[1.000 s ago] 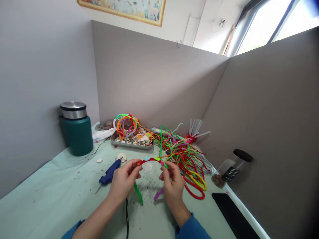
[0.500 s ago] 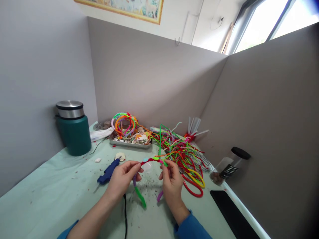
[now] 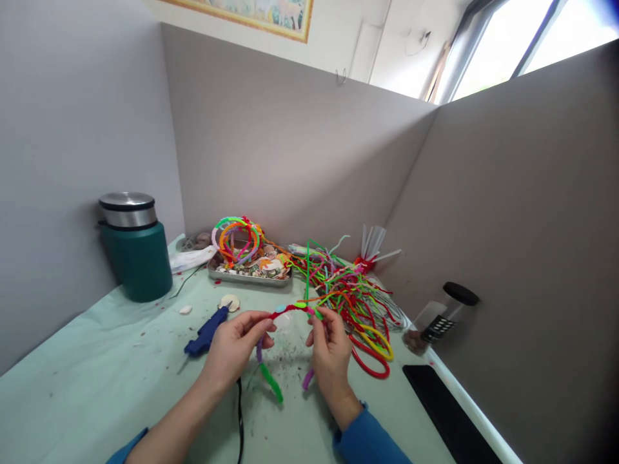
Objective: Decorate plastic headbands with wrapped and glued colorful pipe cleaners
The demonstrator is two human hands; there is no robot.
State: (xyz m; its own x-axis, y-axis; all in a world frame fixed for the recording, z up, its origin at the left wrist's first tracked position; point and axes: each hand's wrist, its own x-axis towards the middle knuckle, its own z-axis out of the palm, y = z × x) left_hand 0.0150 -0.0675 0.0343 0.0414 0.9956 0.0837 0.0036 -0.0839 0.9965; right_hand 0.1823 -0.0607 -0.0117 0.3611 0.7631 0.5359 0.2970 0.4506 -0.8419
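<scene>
A multicoloured pipe cleaner strip (image 3: 293, 307), red in the middle with light blue and green bits on it, is stretched between both hands above the table. My left hand (image 3: 242, 341) pinches its left end, from which a purple and green tail (image 3: 271, 381) hangs down. My right hand (image 3: 330, 348) pinches the right end, where pink and green show and a purple tip (image 3: 308, 379) sticks out below. A blue glue gun (image 3: 207, 332) lies just left of my left hand, beside a pale shell (image 3: 229, 302).
Behind stand a metal tray (image 3: 251, 279) of shells with colourful rings (image 3: 236, 240) and a pile of pipe cleaners (image 3: 348, 290). A green flask (image 3: 137, 251) is at left; a clear jar (image 3: 440, 320) and black strip (image 3: 447, 409) are at right. A black cord (image 3: 240, 419) runs toward the front.
The view has shifted slightly, so the table's things appear a little further left. Both hands keep their hold on the strip, nearly unmoved.
</scene>
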